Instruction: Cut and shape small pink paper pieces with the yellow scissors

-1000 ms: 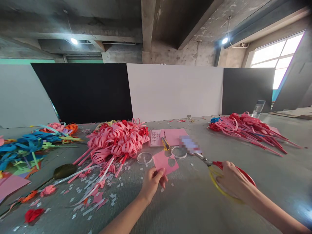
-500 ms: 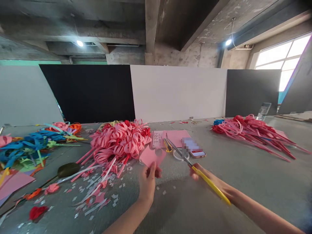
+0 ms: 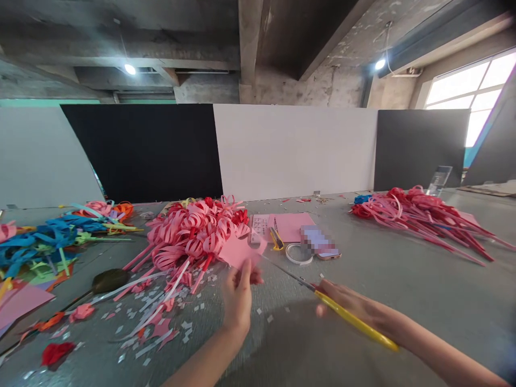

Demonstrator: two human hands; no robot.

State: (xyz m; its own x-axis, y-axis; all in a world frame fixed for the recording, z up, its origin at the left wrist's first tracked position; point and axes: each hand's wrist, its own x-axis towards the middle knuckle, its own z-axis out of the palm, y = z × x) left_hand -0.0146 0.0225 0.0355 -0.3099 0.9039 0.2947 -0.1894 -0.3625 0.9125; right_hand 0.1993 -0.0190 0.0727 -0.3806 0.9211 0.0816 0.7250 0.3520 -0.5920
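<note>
My left hand [image 3: 237,296] pinches a piece of pink paper [image 3: 241,249] with a round hole cut in it, held up above the grey table [image 3: 403,290]. My right hand [image 3: 346,303] grips yellow-handled scissors [image 3: 330,306]. Their blades point left, with the tip close to the lower right edge of the pink paper. Just behind the paper lies a heap of curled pink and red paper strips [image 3: 193,231].
A pink sheet [image 3: 288,226], a small yellow tool [image 3: 276,239], a tape ring [image 3: 297,253] and a phone [image 3: 320,243] lie behind the hands. Another red-pink strip pile [image 3: 419,215] is at right, blue and green strips [image 3: 40,242] at left. Paper scraps [image 3: 161,317] litter the table.
My left hand lifted the pink paper off the table and moved it left. My right hand swung the scissors in from the right until the blades pointed at the paper.
</note>
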